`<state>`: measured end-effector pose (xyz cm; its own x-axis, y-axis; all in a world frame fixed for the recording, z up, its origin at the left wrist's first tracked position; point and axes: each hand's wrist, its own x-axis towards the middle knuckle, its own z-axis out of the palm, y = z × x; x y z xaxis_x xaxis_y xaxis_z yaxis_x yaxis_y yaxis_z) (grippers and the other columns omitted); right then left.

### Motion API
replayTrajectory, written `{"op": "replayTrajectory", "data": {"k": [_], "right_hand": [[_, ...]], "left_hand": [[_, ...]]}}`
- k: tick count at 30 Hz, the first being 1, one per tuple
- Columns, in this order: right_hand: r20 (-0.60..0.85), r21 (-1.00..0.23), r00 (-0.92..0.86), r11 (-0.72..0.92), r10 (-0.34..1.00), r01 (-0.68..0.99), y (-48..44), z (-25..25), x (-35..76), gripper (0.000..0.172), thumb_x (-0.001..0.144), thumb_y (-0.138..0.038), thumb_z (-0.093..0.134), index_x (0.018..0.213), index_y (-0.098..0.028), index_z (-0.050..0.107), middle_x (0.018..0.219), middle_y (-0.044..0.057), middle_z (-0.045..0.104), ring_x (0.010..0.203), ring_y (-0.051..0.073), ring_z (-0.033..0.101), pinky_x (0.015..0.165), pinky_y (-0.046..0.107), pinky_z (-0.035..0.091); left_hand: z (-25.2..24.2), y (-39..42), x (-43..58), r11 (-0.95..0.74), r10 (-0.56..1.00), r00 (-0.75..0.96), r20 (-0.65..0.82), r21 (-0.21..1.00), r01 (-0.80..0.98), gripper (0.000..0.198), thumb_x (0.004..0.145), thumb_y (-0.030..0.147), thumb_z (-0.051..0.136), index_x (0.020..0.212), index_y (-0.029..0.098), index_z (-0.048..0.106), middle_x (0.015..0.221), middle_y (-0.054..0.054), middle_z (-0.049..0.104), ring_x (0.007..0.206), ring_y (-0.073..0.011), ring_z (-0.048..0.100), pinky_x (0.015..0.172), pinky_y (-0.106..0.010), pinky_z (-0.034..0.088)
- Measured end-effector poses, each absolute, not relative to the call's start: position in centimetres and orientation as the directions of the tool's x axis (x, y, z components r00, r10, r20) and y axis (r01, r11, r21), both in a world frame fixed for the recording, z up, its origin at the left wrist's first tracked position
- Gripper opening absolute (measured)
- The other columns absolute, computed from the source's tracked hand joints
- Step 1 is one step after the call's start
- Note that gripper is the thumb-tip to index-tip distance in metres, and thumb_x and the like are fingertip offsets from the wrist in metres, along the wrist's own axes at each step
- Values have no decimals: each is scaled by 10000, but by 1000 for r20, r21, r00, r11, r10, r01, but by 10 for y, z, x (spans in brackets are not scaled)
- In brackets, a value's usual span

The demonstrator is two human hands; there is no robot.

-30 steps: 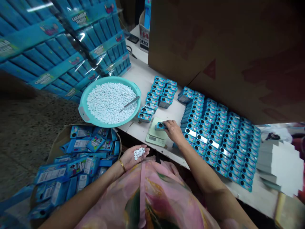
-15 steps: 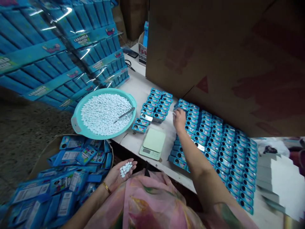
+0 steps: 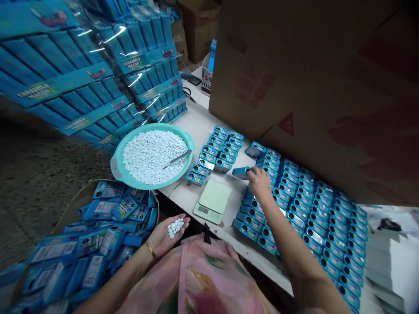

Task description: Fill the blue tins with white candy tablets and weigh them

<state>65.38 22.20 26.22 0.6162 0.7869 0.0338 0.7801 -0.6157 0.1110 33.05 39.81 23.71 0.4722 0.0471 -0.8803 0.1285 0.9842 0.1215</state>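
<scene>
My right hand point(image 3: 259, 182) pinches a small blue tin point(image 3: 241, 171) just left of a large block of blue tins point(image 3: 314, 218) laid in rows on the white table point(image 3: 196, 124). The tin hangs above the table, a little right of the pale green scale point(image 3: 212, 200), whose platform is bare. My left hand point(image 3: 168, 233) rests palm up near my lap, cupping a small heap of white candies point(image 3: 175, 226). A teal basin point(image 3: 152, 155) of white candies with a metal scoop point(image 3: 178, 158) lies left of the scale.
A smaller group of blue tins point(image 3: 218, 152) stands between basin and big block. A cardboard box of blue packets point(image 3: 98, 235) sits at lower left. Wrapped blue cartons point(image 3: 88, 74) are stacked at left. A big cardboard box point(image 3: 314, 87) rises behind the table. White boxes point(image 3: 389, 261) lie at right.
My right hand took the tin off the scale, reached to the far end of the big block, and now has drawn back holding a tin. The left hand stayed cupped.
</scene>
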Motion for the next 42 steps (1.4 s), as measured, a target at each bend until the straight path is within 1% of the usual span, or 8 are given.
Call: {"op": "replayTrajectory", "data": {"k": [6, 13, 18, 20, 23, 31, 36, 42], "right_hand": [[-32, -28, 368, -369, 929, 929, 238, 269, 555, 238, 860, -219, 413, 1052, -249, 550, 1102, 74, 509, 914, 210, 422, 710, 311, 358], [32, -239, 380, -362, 924, 901, 242, 265, 515, 289, 855, -325, 448, 1106, -203, 526, 1152, 89, 512, 1000, 224, 428, 802, 351, 384], [2, -433, 218, -196, 976, 880, 254, 275, 454, 325, 864, -302, 432, 1164, -184, 478, 1049, 75, 549, 901, 189, 469, 753, 302, 429], [-60, -448, 214, -218, 975, 867, 261, 271, 436, 327, 853, -280, 453, 1160, -171, 472, 1004, 68, 554, 871, 190, 469, 702, 291, 446], [-114, -501, 222, -249, 968, 829, 265, 265, 426, 280, 849, -247, 454, 1120, -188, 488, 1002, 59, 539, 892, 182, 463, 679, 268, 452], [-220, -555, 327, -393, 919, 733, 257, 264, 422, 212, 815, -193, 486, 1026, -182, 512, 979, 68, 498, 899, 182, 463, 699, 277, 438], [-189, -560, 355, -398, 915, 727, 255, 255, 419, 205, 786, -176, 492, 989, -178, 520, 957, 66, 489, 889, 180, 460, 710, 278, 434], [-56, -635, 533, -442, 844, 633, 251, 257, 444, 214, 759, -144, 475, 961, -181, 537, 999, 71, 501, 925, 177, 470, 789, 294, 427]], "left_hand": [[240, 396, 349, 986, 21, 531, -847, 107, 131, 163, 765, 101, 506, 905, 55, 577, 868, -166, 661, 808, -216, 640, 710, -311, 532], [245, 394, 349, 983, -36, 583, -812, 77, 168, 205, 768, 89, 480, 935, 44, 588, 953, -178, 644, 934, -259, 600, 794, -363, 500], [242, 385, 349, 978, -107, 588, -802, 21, 206, 148, 791, 107, 456, 797, 65, 598, 684, -87, 649, 642, -166, 632, 627, -291, 524], [241, 382, 347, 977, -146, 575, -805, -27, 210, 173, 808, 152, 455, 718, 81, 583, 584, -50, 612, 539, -134, 600, 561, -262, 513], [238, 381, 341, 976, -188, 597, -780, -79, 204, 193, 818, 192, 455, 703, 92, 574, 594, -46, 609, 558, -133, 601, 590, -266, 513], [230, 378, 333, 942, -196, 544, -816, -2, 336, 114, 775, 149, 502, 733, 85, 587, 651, -82, 636, 636, -176, 628, 630, -300, 517], [235, 376, 338, 927, -153, 545, -824, 72, 369, 113, 771, 127, 503, 746, 80, 603, 657, -87, 642, 613, -167, 623, 596, -285, 524], [245, 373, 370, 942, -16, 604, -796, 191, 277, 116, 752, 65, 511, 789, 62, 621, 725, -94, 659, 664, -143, 627, 621, -234, 525]]}}
